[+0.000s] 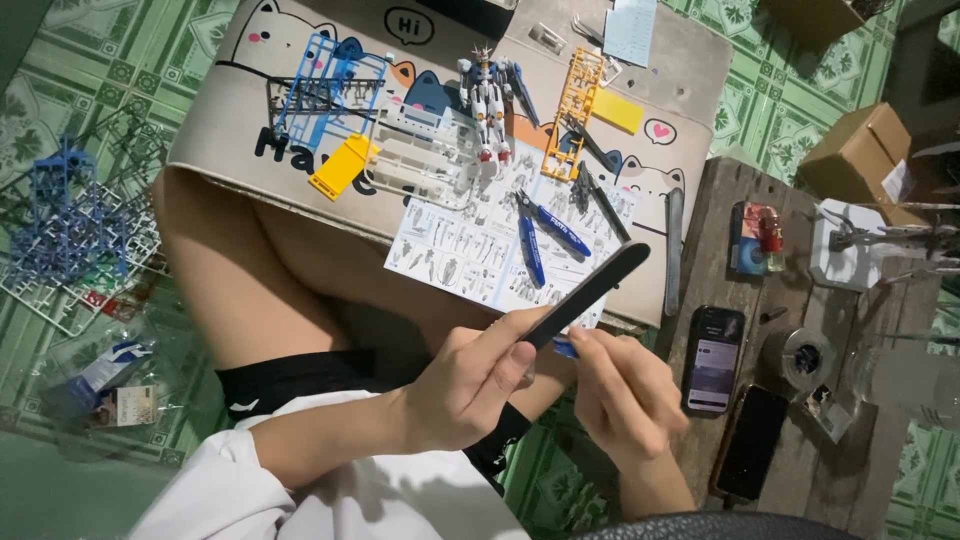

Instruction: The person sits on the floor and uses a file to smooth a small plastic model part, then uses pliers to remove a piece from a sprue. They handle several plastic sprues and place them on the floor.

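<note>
Desk (300, 60) spread with plastic part frames, manual sheet (470, 240), finished robot model (487, 95), blue nippers (545, 235). Left hand (470, 385) has fingers closed round a black sanding stick (590, 293); right hand (625, 385) pinches 1 tiny blue part (565, 347) against it. Looks like sanding; steady, light strokes needed.

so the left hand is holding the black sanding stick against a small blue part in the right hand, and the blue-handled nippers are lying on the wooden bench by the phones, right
Not quite. The head view shows the blue-handled nippers lying on the instruction sheet on the lap table, not on the wooden bench. The rest holds: the left hand holds the black sanding stick against a small blue part in the right hand.
</note>
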